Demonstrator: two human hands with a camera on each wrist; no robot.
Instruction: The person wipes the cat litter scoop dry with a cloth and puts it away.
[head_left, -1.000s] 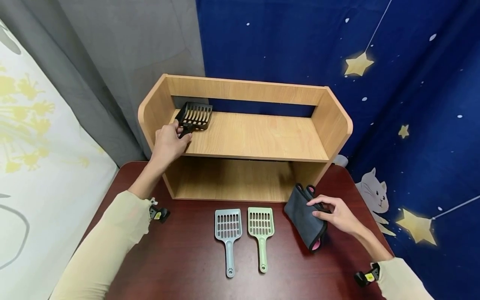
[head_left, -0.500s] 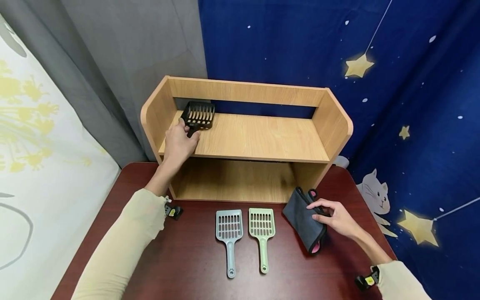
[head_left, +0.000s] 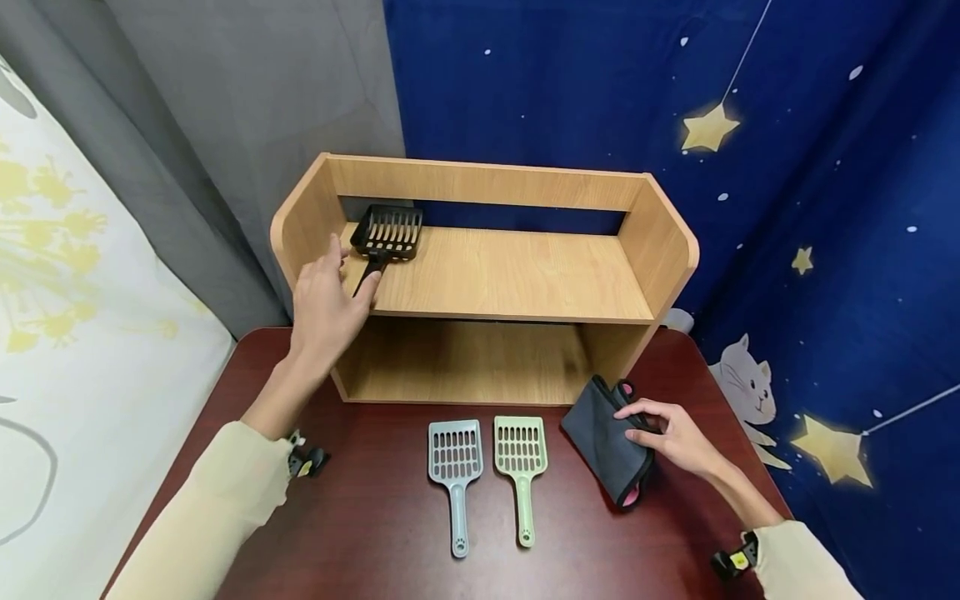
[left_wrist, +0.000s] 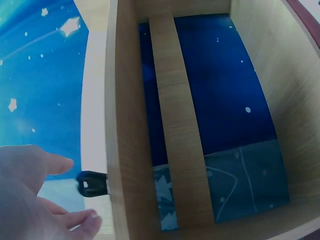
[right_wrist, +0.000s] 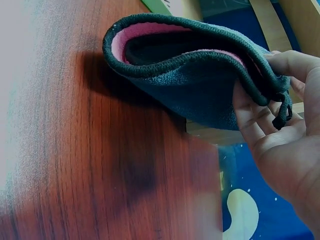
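Observation:
A black slotted litter scoop lies on the left part of the upper shelf, its handle toward the front. My left hand is beside that handle with fingers and thumb spread. In the left wrist view the handle's end sticks out past the shelf edge, with a gap to my fingers. My right hand pinches the edge of a folded dark grey cloth with black trim; the right wrist view shows its pink inner side. A blue litter scoop and a green litter scoop lie side by side on the table.
A two-tier wooden shelf with raised sides and a back rail stands at the table's rear. Its lower compartment faces forward. The dark red table has rounded back corners. Grey and blue curtains hang behind.
My left hand has let go of the black scoop's handle and drawn back left and down. The scoop rests on the shelf. My right hand keeps its hold on the cloth, nearly still.

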